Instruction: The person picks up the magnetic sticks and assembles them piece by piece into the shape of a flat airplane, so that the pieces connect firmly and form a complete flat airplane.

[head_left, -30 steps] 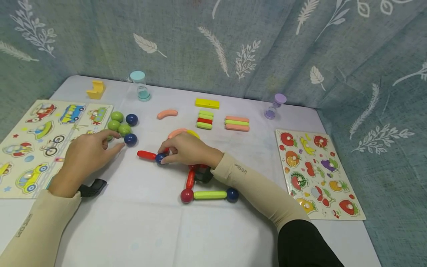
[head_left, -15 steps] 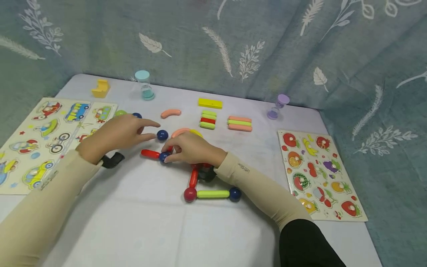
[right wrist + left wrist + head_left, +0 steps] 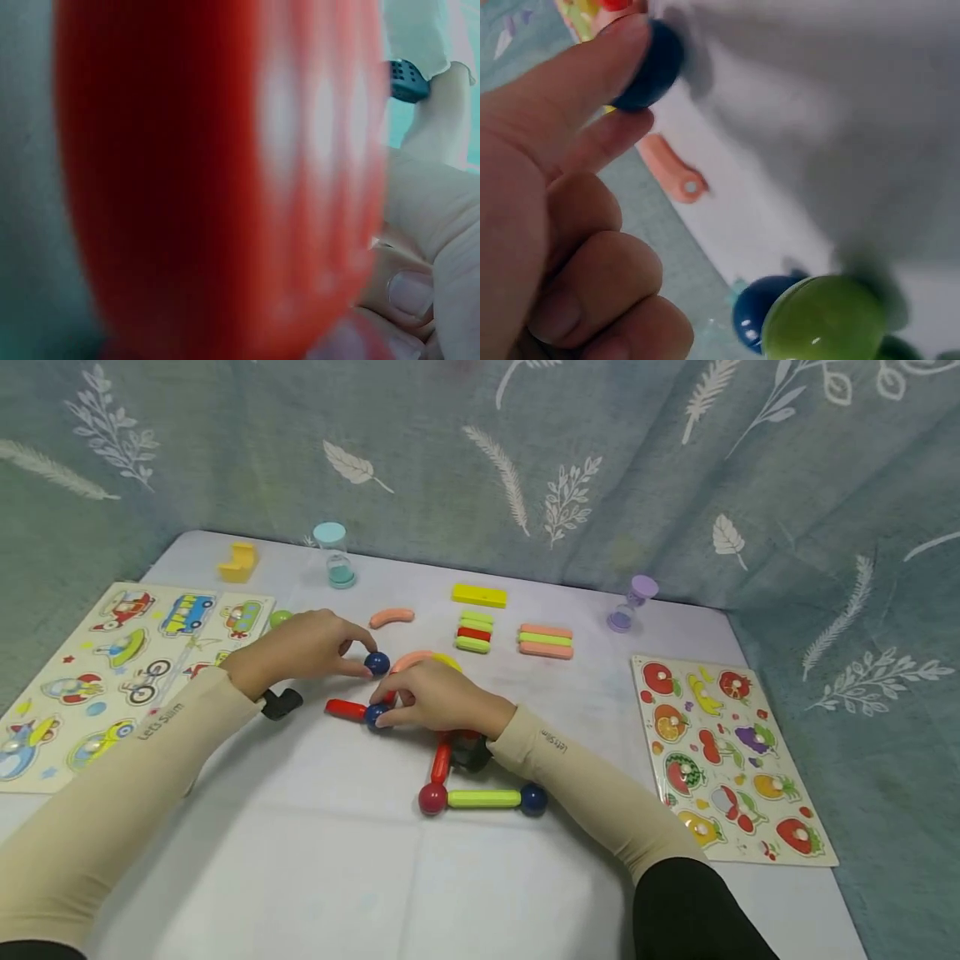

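Note:
My left hand (image 3: 300, 647) pinches a dark blue ball (image 3: 377, 663) between thumb and index finger; the left wrist view shows this blue ball (image 3: 654, 69) at the fingertips, the other fingers curled. Just nearer to me, my right hand (image 3: 431, 697) grips a second blue ball (image 3: 375, 717), which has a red rod (image 3: 346, 710) joined to its left side. Under and behind the right hand lie more joined pieces, partly hidden: a curved pink stick (image 3: 412, 658), a red rod (image 3: 441, 760), a red ball (image 3: 432, 798), a light green rod (image 3: 483, 799) and another blue ball (image 3: 533, 799). A red rod (image 3: 225, 180) fills the right wrist view.
Puzzle boards with vehicles (image 3: 97, 710) and fruits (image 3: 705, 827) lie left and right. Farther back are a teal hourglass (image 3: 336, 560), a purple hourglass (image 3: 630, 606), a yellow block (image 3: 478, 596), a loose curved pink stick (image 3: 392, 617) and short rods (image 3: 545, 641). Green balls (image 3: 825, 319) sit behind the left hand.
My left hand has taken a blue ball from beside the green balls and carried it right, close to the right hand. The right hand keeps its grip in place; the head view has shifted slightly.

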Available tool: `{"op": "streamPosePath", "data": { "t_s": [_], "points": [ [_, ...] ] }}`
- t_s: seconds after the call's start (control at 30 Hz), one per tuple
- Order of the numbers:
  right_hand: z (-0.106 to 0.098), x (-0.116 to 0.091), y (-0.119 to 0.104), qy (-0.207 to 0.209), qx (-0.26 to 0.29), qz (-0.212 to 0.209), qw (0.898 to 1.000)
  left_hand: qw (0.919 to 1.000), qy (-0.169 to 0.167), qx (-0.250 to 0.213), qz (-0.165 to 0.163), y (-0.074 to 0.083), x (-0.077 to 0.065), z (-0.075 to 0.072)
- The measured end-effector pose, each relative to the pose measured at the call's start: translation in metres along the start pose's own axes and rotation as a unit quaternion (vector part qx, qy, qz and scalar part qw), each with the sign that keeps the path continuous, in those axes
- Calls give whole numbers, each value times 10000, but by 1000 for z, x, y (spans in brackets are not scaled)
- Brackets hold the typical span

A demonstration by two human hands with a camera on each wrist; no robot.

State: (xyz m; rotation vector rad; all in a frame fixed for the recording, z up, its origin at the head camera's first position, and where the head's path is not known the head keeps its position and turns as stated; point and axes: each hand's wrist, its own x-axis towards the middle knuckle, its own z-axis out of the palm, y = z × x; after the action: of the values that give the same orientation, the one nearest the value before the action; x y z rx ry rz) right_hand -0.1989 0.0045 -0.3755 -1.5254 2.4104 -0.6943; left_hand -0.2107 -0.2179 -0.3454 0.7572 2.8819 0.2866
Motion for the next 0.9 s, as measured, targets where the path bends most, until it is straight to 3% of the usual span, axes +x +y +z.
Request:
{"op": "streamPosePath", "data": {
  "t_s": [0.2,0.33,0.43,0.57,0.73,0.9],
  "points": [
    [0,-2,4,27,-8,-108,9999,9998,139,-136,-88,3,3,6],
    [2,-3,5,84,-14,-86,9999,9990,293,-108,-335,3,-6,1],
    [3,-4,4,164,-45,-27,9999,9970,426,-123,-635,3,-24,-2],
    [4,-8,1,327,-29,6,9995,9927,665,-226,-983,2,-59,-1],
    [7,-11,-3,372,-125,83,9992,9891,916,-261,-1123,-6,-101,10],
    [8,-14,-3,404,-222,129,9989,9883,952,-326,-1145,-8,-119,25]
  ]
}}
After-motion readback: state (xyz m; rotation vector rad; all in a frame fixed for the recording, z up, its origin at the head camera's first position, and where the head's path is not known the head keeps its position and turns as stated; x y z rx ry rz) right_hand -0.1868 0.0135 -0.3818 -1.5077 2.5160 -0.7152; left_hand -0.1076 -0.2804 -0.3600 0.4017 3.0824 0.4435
